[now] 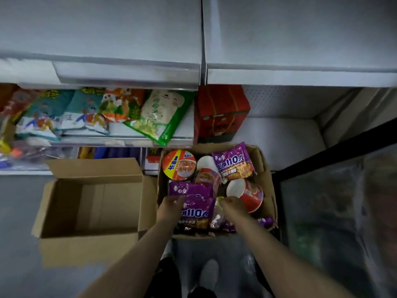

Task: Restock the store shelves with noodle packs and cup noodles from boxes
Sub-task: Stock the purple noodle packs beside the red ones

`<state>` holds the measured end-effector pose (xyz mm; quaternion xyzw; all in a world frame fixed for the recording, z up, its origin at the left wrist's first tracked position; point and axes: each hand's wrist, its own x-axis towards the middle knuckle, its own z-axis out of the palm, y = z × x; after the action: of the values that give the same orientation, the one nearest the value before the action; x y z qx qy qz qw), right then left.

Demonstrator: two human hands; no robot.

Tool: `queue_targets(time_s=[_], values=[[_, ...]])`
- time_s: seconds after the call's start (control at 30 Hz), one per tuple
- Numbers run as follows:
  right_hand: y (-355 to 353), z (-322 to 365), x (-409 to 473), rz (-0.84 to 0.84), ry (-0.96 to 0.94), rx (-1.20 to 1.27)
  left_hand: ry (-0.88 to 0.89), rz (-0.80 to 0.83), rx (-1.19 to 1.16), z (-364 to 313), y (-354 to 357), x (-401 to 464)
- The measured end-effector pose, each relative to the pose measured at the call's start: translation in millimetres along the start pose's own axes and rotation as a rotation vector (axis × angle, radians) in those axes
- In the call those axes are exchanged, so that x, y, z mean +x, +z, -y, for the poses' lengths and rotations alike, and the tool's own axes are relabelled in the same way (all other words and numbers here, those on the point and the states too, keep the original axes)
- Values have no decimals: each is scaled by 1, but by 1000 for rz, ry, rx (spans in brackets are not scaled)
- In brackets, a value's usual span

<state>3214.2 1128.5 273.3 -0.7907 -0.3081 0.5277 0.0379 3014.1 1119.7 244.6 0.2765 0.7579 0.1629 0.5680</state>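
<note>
Head view, looking down an aisle: grey floor [19, 211], white metal shelving [300, 39] in tiers, a perforated back panel [279, 100] behind the bare right bay. Dim light.

Two brown cardboard boxes on the floor, side by side and touching. The left box [92, 203] stands open with nothing inside. The right box [266, 175] holds the stock: two purple plastic noodle packs in plain view, one at the far right corner [234, 162], one near the front [193, 207]; more purple wrappers lie partly buried at the front edge, count unclear. Three cup noodles: a wide red-and-yellow bowl with its lid up [179, 164], two red-and-white cups on their sides [207, 175] [247, 194].

Left hand [169, 206] grips the left edge of the front purple pack, fingers curled over it. Right hand [233, 206] reaches in just right of that pack, fingertips pinching a crinkled clear wrapper [219, 201].

Middle shelf, left bay: colourful snack bags, one green-edged bag [163, 117] overhanging. A red carton [221, 112] stands beside them.
</note>
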Motion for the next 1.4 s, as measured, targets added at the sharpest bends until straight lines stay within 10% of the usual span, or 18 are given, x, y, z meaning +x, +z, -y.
queue_targets(time_s=[0.9, 1.4], values=[[64, -28, 90, -63, 63, 287, -116, 92, 12, 47, 13, 93], [-85, 102, -65, -160, -394, 470, 482, -148, -235, -136, -28, -78]])
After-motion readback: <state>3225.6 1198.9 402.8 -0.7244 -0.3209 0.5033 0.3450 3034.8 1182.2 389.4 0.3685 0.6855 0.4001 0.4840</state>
